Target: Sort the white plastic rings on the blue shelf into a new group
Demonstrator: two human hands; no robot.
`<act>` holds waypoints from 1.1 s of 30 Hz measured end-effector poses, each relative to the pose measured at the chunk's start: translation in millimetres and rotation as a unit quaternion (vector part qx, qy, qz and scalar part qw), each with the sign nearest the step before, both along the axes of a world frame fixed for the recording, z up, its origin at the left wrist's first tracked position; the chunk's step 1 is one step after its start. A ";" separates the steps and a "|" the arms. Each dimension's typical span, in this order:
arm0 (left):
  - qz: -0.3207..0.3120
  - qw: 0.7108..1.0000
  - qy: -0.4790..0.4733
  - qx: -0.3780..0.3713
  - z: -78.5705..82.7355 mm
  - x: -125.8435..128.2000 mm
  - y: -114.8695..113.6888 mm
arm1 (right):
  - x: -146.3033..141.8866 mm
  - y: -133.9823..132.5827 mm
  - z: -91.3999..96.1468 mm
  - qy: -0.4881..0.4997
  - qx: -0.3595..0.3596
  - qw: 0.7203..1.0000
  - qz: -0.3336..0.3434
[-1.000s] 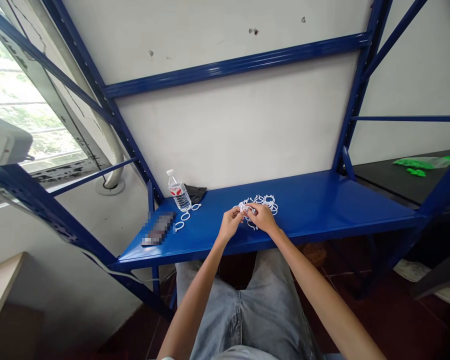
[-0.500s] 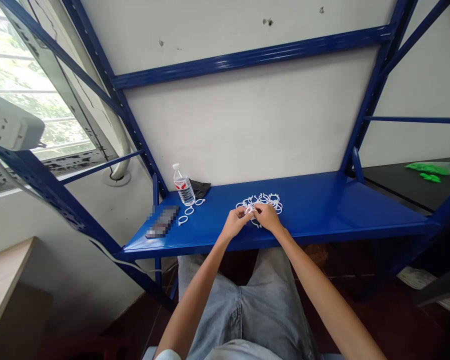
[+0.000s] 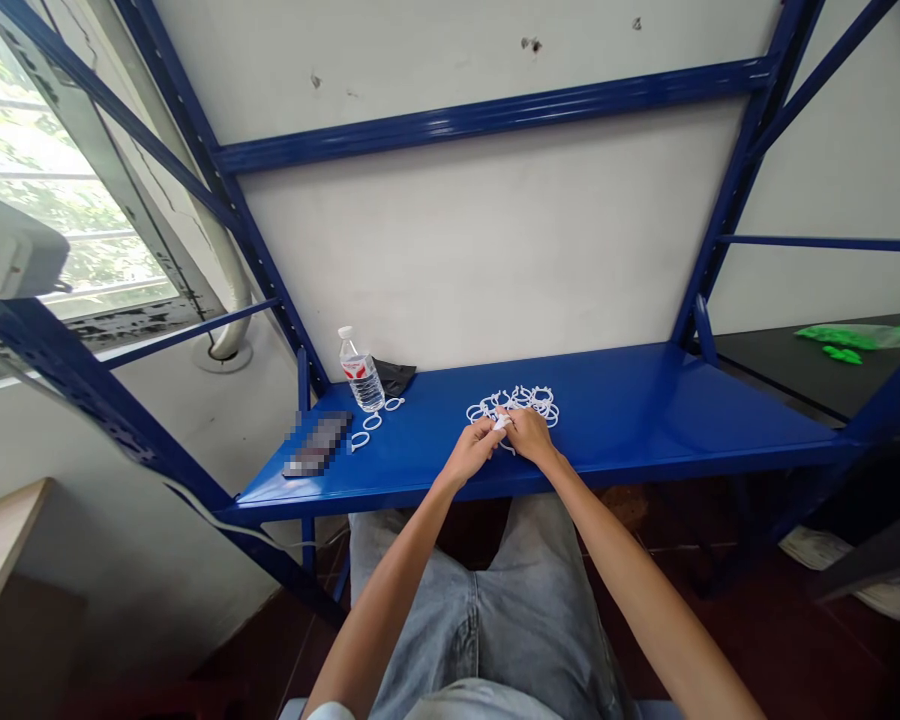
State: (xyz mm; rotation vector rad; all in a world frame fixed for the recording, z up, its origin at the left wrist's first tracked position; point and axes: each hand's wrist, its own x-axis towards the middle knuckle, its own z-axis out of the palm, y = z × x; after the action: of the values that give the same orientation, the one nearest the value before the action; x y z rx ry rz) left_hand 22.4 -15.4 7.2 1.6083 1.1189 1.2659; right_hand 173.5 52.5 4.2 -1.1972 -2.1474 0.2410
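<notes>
My left hand (image 3: 472, 450) and my right hand (image 3: 531, 436) meet above the front half of the blue tabletop (image 3: 630, 400). Pinched between the fingertips of both is a small white plastic ring (image 3: 502, 422), mostly covered by the fingers. Just behind my hands lies a loose pile of white plastic rings (image 3: 546, 400), each with a small knob-like end; part of the pile is hidden by my hands. To the left, three more rings (image 3: 372, 421) lie apart in a slanting row beside the water bottle.
A clear water bottle (image 3: 361, 372) stands at the back left, with a black pouch (image 3: 394, 378) behind it. A blurred-out phone (image 3: 319, 445) lies near the left edge. Blue metal posts (image 3: 274, 270) frame the table. Green pieces in a bag (image 3: 862, 336) rest on a dark table to the right.
The view has shifted slightly, so everything sits a little further left. My fingers have moved a little around the white ring, both hands still close together.
</notes>
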 end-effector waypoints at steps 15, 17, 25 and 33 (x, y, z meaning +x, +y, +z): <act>0.022 0.985 -0.164 -0.047 -18.3 6.1 13.7 | 5.9 7.5 -2.6 0.175 -0.035 0.978 0.103; 0.034 0.981 -0.183 -0.047 -18.0 7.2 15.3 | 7.0 5.1 -2.0 0.200 -0.041 0.970 0.133; 0.096 0.973 -0.188 -0.096 -13.5 -12.8 16.7 | 7.7 4.6 -0.2 0.238 -0.082 0.951 0.178; 0.173 0.980 -0.079 -0.061 -3.8 -65.0 6.6 | 5.4 7.9 -2.5 0.213 -0.019 0.974 0.078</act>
State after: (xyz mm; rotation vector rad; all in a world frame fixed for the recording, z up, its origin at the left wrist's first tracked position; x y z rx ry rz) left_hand -42.7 -8.8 3.3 1.2338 1.3869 1.4857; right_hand 178.9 60.4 1.7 -0.8991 -1.8625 0.5567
